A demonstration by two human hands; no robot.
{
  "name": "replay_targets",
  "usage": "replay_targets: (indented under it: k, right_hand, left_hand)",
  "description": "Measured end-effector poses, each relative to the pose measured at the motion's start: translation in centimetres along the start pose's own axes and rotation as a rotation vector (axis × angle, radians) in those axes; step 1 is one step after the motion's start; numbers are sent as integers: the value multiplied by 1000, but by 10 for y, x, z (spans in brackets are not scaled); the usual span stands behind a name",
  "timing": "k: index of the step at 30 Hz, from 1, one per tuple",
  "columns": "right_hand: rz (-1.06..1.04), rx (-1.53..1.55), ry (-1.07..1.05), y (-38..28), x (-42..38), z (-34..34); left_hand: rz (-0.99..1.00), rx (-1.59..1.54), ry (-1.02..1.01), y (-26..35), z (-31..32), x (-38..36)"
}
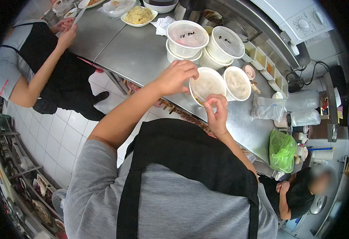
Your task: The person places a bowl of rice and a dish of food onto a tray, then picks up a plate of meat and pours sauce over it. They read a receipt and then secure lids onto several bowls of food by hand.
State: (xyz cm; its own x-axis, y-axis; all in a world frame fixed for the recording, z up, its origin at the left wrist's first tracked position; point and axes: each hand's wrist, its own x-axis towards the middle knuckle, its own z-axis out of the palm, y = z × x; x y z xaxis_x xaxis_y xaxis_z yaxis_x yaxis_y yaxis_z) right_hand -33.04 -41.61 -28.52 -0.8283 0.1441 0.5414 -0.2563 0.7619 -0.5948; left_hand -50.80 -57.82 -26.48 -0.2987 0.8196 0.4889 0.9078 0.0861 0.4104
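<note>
A round white takeout bowl with a translucent lid stands near the counter's front edge, between my two hands. My left hand has its fingers curled against the left rim. At the near rim, my right hand pinches the lid's edge with thumb and bent fingers. Touching this bowl on its right is another lidded bowl. Behind them are two stacks of lidded bowls, topped by a bowl with black handwriting and a second marked bowl.
A steel counter carries a plate of fried rice, small ingredient tubs, clear plastic bags and a green bag. A co-worker holds a knife at left; another person is at lower right.
</note>
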Motion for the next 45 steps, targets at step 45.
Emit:
replay_targets:
  k: [45]
  right_hand:
    - [-167,-231,14,24,-11,-1]
  left_hand:
    - [133,-143,52,-17,18,-9]
